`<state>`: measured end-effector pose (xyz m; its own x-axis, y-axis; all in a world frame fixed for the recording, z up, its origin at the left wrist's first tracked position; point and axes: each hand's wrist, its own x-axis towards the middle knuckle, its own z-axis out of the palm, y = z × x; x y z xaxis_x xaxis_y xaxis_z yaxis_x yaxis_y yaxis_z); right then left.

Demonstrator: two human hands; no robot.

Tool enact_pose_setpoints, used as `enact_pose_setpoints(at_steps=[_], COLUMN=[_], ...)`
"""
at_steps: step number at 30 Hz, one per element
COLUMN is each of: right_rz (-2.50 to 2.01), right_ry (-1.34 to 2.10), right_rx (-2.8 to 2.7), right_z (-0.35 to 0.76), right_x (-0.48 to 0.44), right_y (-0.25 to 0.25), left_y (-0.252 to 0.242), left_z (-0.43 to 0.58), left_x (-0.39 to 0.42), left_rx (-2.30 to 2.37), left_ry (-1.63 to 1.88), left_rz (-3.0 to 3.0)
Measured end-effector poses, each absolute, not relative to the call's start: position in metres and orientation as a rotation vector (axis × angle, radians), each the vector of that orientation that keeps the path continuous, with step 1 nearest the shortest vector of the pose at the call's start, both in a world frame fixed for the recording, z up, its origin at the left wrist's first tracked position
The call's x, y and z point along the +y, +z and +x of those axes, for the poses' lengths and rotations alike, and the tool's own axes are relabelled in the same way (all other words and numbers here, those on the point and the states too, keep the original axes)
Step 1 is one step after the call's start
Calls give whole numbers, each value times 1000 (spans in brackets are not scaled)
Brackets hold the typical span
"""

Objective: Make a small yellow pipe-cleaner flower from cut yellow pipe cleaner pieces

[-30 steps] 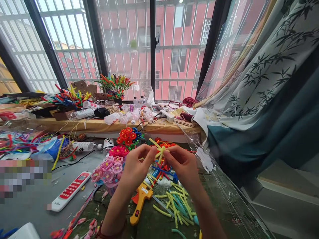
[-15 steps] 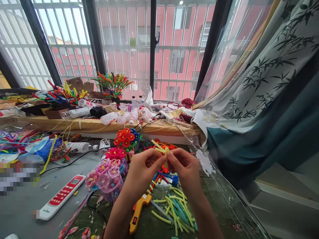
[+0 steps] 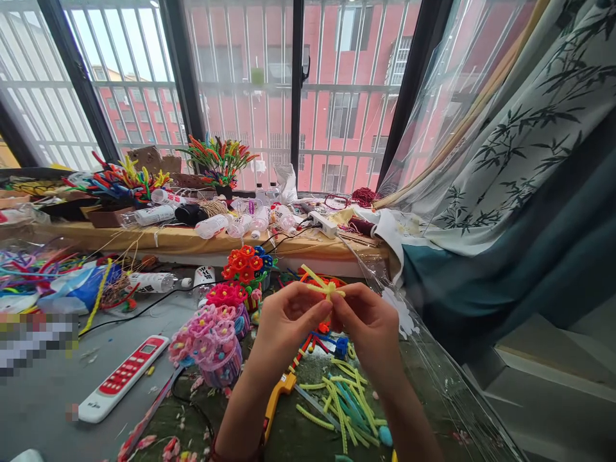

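Between the fingertips of both hands is a small bunch of pale yellow pipe cleaners, its short arms splayed outward. My left hand pinches it from one side, thumb in front. On the other side my right hand is closed on it too, thumb and index finger near the centre. Below the hands lie loose yellow-green pipe cleaners mixed with teal strips. A yellow glue gun rests beside my left wrist, partly covered by the forearm. Left of it stands a purple pot of pink pipe-cleaner flowers.
A red-and-white remote-like handset lies on the grey table at left. Behind are red-orange flowers and a plastic bottle. The windowsill carries several bottles and a power strip. A curtain hangs at right.
Both hands have shifted slightly right with the pipe cleaners. The bunch has turned, and its arms now spread wider and show more from above. The view has moved a little.
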<state>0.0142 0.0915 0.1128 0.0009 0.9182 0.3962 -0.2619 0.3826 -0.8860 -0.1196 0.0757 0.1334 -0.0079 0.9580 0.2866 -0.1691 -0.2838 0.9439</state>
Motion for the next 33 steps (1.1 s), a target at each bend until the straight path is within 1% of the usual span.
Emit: enact_pose_setpoints(at_steps=[3,11,17,28,33], right_rz=[-726,-645,-665,-659,-649], right_ry=[1054,1140,1162,1216,1256], right_rx=[-1219,-1078,-1163,-1344,-1350], right_z=[14,3,7,16,18], right_x=[90,92,89,89,86], right_y=[114,109,115,119,122], left_y=[136,135,138,131,126], left_z=[-119,-122,-131,-133,-130], left_x=[73,72,72,74,78], left_rx=[942,950,917,841,687], left_ry=[1425,1436,1593,1533,1524], left_rz=[1363,1428,1353,1366,1306])
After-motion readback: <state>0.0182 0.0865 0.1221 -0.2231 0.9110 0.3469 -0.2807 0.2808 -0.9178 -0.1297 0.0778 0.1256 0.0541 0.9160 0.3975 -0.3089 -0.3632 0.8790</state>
